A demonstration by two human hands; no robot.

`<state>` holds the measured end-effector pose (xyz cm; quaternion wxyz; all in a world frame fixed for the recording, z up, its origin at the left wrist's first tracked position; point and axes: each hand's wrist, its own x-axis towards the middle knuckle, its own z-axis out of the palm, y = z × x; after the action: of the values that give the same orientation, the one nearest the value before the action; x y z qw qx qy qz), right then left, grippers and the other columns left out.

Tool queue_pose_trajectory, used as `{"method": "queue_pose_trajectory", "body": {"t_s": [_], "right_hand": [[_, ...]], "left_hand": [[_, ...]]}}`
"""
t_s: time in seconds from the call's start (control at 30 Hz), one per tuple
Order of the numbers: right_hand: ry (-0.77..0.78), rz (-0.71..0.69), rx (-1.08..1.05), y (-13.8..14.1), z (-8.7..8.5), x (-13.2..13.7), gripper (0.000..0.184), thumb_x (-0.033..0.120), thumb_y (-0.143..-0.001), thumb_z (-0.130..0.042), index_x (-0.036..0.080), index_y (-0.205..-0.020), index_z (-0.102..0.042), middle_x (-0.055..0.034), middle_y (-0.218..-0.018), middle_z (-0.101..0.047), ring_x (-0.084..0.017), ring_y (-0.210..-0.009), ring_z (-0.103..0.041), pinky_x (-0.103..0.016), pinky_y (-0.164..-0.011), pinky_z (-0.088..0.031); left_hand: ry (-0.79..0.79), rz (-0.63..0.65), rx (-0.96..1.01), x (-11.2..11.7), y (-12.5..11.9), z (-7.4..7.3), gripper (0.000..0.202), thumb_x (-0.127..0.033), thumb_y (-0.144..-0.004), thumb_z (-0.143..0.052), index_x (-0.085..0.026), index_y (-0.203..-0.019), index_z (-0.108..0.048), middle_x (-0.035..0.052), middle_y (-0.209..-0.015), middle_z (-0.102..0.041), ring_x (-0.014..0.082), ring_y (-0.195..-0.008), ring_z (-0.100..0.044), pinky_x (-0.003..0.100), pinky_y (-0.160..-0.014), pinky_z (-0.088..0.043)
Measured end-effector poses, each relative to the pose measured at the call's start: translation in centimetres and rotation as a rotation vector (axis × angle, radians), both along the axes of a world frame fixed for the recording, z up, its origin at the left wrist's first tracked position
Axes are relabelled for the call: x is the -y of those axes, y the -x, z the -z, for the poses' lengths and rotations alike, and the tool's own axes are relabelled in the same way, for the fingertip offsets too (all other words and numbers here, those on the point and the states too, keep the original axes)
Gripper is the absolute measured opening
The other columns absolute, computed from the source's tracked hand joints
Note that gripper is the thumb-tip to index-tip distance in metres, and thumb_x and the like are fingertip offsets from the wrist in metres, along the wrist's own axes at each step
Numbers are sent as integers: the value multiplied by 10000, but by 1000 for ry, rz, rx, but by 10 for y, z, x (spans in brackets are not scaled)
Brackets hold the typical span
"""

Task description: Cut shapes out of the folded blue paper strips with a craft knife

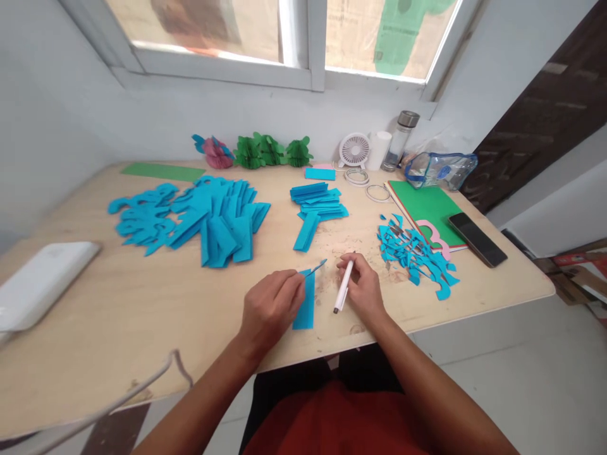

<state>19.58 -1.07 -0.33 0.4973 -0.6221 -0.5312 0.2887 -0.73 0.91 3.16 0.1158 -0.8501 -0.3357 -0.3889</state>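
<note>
My left hand point(272, 304) is closed in a pinch on a thin blue paper piece point(317, 266), whose narrow end sticks out to the right. Beneath it a folded blue paper strip point(306, 311) lies on the table, partly covered by the hand. A white pen point(344, 291) is gripped in my right hand point(366, 291), with its dark end pointing down towards me. Farther back lies a stack of folded blue paper strips point(320, 201). To the left is a large pile of blue paper pieces point(220, 215), some of them cut into curls point(145, 218).
Blue scraps point(412, 249) lie right, beside a pink cutout point(434, 237), green sheets point(429, 205) and a phone point(477, 239). Along the wall stand paper ornaments point(270, 150), a small fan point(354, 150) and a bottle point(399, 142). A white device point(45, 284) sits left.
</note>
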Motion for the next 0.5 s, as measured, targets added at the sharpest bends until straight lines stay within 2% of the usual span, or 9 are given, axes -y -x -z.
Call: {"method": "queue_pose_trajectory", "body": {"t_s": [0.1, 0.23, 0.37, 0.5], "right_hand": [[-3, -1, -5, 0, 0, 0, 235, 225, -798, -563, 268, -1026, -595, -23, -930, -739, -224, -956, -709, -384, -898, -533], [13, 9, 28, 1, -3, 1, 231, 218, -795, -560, 266, -1017, -599, -23, -927, -744, -225, -940, -712, -386, -891, -533], [13, 2, 82, 2, -7, 2, 204, 225, -800, -553, 263, -996, -597, -20, -913, -747, -223, -900, -715, -374, -858, -534], [-2, -30, 147, 5, -10, 4, 161, 243, -826, -544, 262, -976, -600, -19, -892, -748, -217, -854, -714, -358, -833, -522]], "left_hand": [[-56, 8, 13, 10, 19, 1, 132, -78, -888, -602, -166, -986, -601, 69, -881, -719, 186, -811, -684, 302, -762, -546], [-79, 116, -116, 23, 37, 10, 112, -73, -900, -580, -134, -989, -611, 111, -898, -730, 222, -835, -694, 345, -762, -571], [-1, 204, -246, 31, 41, 17, 160, -59, -925, -508, -144, -943, -643, 114, -983, -742, 225, -932, -701, 362, -845, -581], [66, 189, -286, 33, 36, 16, 215, -79, -952, -461, -146, -879, -652, 111, -971, -738, 225, -942, -691, 358, -822, -579]]}}
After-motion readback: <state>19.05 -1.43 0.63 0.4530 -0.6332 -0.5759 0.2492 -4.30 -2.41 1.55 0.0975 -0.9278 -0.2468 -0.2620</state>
